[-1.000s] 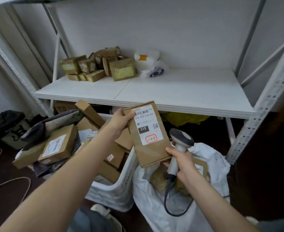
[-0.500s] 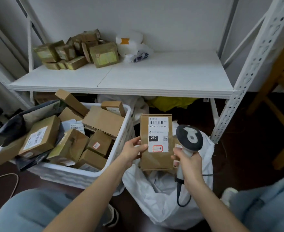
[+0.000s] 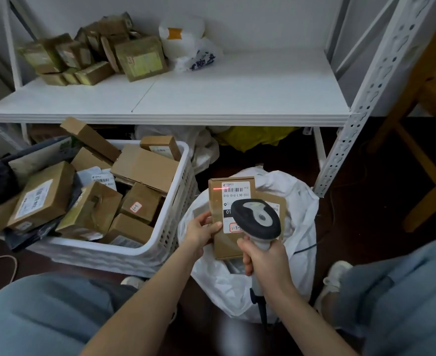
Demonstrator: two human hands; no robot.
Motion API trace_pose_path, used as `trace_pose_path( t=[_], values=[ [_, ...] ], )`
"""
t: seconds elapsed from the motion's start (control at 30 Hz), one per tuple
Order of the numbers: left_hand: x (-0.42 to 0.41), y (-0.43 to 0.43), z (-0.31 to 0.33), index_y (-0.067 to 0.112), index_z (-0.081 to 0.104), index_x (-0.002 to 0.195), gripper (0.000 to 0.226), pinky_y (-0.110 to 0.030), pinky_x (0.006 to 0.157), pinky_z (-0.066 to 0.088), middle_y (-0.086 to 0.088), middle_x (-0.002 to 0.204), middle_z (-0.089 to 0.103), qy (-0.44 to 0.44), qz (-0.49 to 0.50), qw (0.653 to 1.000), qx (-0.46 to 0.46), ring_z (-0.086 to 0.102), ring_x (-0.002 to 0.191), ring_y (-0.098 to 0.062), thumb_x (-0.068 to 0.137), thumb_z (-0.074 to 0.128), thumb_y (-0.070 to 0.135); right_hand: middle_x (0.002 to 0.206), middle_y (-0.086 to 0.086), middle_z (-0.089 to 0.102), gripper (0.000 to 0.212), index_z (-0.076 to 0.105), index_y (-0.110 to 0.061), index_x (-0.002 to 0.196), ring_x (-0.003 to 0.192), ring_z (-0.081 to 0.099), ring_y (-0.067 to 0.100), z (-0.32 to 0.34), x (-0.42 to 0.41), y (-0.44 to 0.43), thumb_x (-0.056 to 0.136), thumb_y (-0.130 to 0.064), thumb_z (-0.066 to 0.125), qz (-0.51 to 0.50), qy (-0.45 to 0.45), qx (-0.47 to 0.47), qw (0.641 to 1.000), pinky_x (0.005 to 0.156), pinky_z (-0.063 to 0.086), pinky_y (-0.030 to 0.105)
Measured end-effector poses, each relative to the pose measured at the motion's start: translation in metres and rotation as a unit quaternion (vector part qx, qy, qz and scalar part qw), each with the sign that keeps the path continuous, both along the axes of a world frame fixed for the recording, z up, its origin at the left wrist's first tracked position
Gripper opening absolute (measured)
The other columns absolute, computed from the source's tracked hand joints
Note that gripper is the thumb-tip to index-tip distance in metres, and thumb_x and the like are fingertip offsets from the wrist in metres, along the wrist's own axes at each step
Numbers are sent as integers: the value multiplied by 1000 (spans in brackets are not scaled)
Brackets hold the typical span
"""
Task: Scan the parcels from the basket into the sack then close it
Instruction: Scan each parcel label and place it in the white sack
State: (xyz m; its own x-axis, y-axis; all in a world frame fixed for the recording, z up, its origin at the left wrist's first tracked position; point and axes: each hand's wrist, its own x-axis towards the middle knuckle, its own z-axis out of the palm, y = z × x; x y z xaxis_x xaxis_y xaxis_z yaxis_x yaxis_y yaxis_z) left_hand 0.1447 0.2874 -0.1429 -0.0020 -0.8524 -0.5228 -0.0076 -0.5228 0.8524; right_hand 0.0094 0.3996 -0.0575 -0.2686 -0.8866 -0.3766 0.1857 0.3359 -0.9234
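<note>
My left hand (image 3: 202,233) pinches the left edge of a flat brown parcel (image 3: 218,201) with a white label, held upright over the open white sack (image 3: 299,219). My right hand (image 3: 264,260) grips the handle of a grey barcode scanner (image 3: 256,219), whose head covers the lower part of the label. A red scan line lies across the top of the parcel at the barcode. Another brown parcel (image 3: 279,204) lies inside the sack behind it. The white basket (image 3: 170,227) to the left holds several brown boxes.
A white metal shelf (image 3: 211,98) stands behind, with several taped boxes (image 3: 139,59) and white bags at its back. A wooden chair (image 3: 432,140) is at the right. My knees are at the lower left and right. A cable lies on the dark floor at left.
The parcel came down from in front of the shelf to just over the sack. The scanner rose in front of the label and its red line now falls on the parcel.
</note>
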Motion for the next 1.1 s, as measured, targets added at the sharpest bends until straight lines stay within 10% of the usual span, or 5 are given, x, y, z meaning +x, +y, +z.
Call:
trace_pose_path(
  t=[0.93,1.0,1.1],
  values=[
    [6,-6,-6,10,48,137,54,-33,84,51,-7,119,64,-66,-27,997,-17,60,101,-20,87,66,1,48,3,50,21,58,-7,64,38,43,12,-6,-2,-13,84,-5,65,9,1,39,999,42,38,24],
    [9,-12,-4,15,51,136,56,-34,93,47,-3,118,60,-216,-99,967,-92,57,105,-20,84,70,8,53,3,53,11,62,-6,76,42,45,11,-5,-11,-24,86,-7,65,-7,-4,42,999,44,40,24],
    [10,-22,-5,21,47,139,60,-36,95,44,-5,125,52,-446,-269,829,-204,50,116,-26,83,69,17,55,2,55,11,62,-11,76,46,47,12,-5,-25,-46,86,-9,66,-29,-8,39,999,50,43,27]
  ],
)
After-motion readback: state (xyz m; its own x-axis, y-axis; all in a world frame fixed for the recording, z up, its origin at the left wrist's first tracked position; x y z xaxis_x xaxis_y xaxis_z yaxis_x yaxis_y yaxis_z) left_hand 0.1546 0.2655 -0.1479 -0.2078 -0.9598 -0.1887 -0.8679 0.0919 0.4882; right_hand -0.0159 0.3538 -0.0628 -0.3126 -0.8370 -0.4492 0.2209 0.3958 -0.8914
